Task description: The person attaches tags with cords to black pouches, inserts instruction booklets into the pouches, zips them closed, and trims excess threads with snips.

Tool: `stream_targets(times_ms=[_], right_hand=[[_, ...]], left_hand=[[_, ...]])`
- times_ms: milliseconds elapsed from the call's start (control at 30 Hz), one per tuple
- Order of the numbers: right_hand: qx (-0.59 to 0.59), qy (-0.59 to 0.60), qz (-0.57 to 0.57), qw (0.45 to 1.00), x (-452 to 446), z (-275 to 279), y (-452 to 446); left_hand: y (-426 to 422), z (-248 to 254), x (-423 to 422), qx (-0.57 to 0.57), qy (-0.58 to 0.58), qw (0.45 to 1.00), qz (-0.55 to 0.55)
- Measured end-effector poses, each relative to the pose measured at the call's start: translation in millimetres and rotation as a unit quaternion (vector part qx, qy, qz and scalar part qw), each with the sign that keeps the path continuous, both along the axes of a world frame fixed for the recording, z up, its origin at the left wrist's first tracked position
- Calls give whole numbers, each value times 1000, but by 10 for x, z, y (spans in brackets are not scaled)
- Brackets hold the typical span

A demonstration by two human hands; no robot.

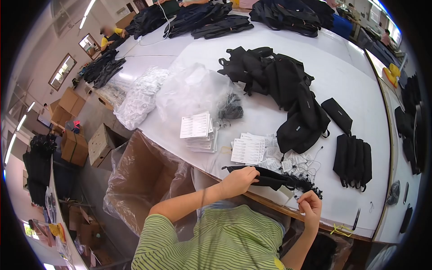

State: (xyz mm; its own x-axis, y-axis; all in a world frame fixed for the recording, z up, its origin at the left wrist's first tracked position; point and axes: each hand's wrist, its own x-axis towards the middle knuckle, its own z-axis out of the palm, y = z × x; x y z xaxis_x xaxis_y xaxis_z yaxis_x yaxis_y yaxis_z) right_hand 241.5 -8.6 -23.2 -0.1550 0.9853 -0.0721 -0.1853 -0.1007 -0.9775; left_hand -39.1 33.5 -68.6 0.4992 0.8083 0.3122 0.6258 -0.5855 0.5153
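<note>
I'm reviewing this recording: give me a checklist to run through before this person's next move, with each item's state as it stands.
1. Left hand has a hold on the black pouch: ok, the fingers pinch it toward one end.
2. Right hand holds a cord: cannot tell; its fingers are curled close to the black cords, and anything pinched is too small to make out.
3. Black cords separated: not ok, they lie in a tangled bunch.
4. Front stack of printed cards near the hands: ok, just beyond the pouch.
5. Row of black pouches clear of both hands: ok, off to the right.
</note>
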Motion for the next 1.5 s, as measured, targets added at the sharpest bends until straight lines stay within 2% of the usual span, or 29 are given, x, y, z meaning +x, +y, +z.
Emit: stream_targets(times_ms=[100,200,300,433,533,733,833,1233,1500], right_hand=[[-10,-14,14,1000,40,-22,-3],[126,-189,-61,972,-57,-26,74],[159,-268,-79,947,-171,122,95],[148,-252,-40,956,-171,42,99],[150,-242,-30,958,-176,37,106],[180,-319,-51,929,-226,107,82],[184,-345,-27,920,-246,52,77],[175,-344,-10,922,-292,42,64],[172,-338,-3,925,-288,17,61]], left_hand=[[-7,-1,-3,13,7,1000,1],[-36,23,-17,-1,8,1000,-12],[-99,99,14,-8,-19,1000,8],[-141,102,-42,-54,-12,998,14],[-128,56,-44,-37,-2,999,-18],[-104,110,-7,0,-12,1000,-9],[-77,65,-19,21,27,999,-34],[1,-116,16,76,47,995,-36],[18,-39,43,74,45,996,-25]])
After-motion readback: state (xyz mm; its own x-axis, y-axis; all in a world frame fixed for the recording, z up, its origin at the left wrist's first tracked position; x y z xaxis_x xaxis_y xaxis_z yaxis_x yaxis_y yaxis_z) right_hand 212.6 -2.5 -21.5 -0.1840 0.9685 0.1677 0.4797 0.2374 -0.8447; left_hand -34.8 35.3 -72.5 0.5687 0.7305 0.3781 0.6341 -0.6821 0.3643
